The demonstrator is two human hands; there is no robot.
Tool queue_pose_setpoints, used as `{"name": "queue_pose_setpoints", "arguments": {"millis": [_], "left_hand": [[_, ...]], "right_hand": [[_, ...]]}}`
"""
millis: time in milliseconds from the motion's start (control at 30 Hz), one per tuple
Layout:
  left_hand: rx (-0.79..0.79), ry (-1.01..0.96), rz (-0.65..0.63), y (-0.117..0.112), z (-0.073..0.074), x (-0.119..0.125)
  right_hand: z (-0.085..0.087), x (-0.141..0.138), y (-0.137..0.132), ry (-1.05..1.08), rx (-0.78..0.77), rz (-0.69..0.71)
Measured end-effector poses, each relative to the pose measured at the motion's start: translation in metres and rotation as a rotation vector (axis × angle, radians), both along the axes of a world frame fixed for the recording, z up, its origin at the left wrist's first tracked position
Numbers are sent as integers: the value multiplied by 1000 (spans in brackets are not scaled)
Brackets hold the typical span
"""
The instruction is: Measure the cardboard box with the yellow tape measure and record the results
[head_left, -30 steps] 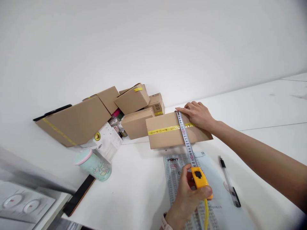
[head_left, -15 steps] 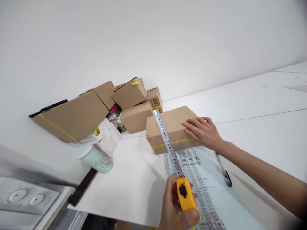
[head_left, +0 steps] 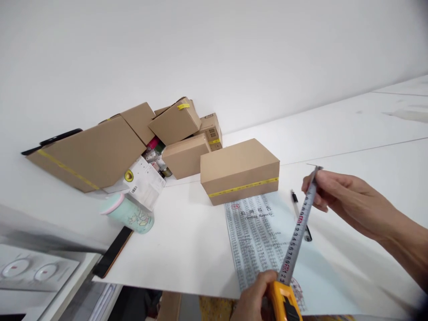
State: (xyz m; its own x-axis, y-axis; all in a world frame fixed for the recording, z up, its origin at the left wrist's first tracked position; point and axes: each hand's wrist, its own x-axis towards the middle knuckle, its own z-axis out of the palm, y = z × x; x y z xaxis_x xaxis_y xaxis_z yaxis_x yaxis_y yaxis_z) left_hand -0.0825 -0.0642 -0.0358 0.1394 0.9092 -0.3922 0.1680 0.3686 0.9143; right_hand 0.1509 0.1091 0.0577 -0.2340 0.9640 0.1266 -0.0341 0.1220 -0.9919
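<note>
My left hand (head_left: 256,299) grips the yellow tape measure case (head_left: 284,303) at the bottom edge. Its steel blade (head_left: 299,227) runs up and to the right. My right hand (head_left: 344,198) pinches the blade's end hook in the air, right of the cardboard box. The cardboard box (head_left: 239,169) with a yellow tape stripe sits on the white table (head_left: 187,249), touched by neither hand. A printed report sheet (head_left: 256,236) lies in front of the box. A black pen (head_left: 299,214) lies on the table partly behind the blade.
A pile of cardboard boxes (head_left: 100,149) leans on the wall at back left, with a white packet (head_left: 145,183) and small jars. A mint cup (head_left: 129,214) lies on its side. A black phone (head_left: 112,252) rests at the table's left edge.
The right hand left the box and took the blade's end, lifting it to the right. The blade came off the box. The left hand with the case dropped lower in view.
</note>
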Motion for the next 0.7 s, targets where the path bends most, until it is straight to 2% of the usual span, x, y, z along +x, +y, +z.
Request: {"name": "queue_pose_setpoints", "arguments": {"millis": [67, 133, 167, 267, 333, 433, 533, 600, 700], "left_hand": [[13, -22, -20, -1, 1, 0], [39, -61, -29, -1, 3, 1], [64, -61, -29, 0, 4, 1], [150, 0, -24, 2, 14, 1], [188, 52, -8, 7, 26, -1], [273, 190, 45, 21, 53, -8], [496, 486, 35, 48, 80, -17], [592, 737, -61, 70, 91, -23], [574, 1064, -232, 102, 90, -28]], "right_hand": [[-11, 5, -13, 19, -6, -72], [-26, 1, -32, -28, 18, -75], [-34, -3, -43, -79, 38, -33], [-57, -21, -73, -215, 72, 209], [-68, -28, -80, -298, 109, 231], [-79, -21, -60, -489, 109, 5], [-88, -7, -19, -836, 76, -243], [-93, -4, 2, -1016, 60, -273], [-100, -6, 16, -1136, 121, -208]]}}
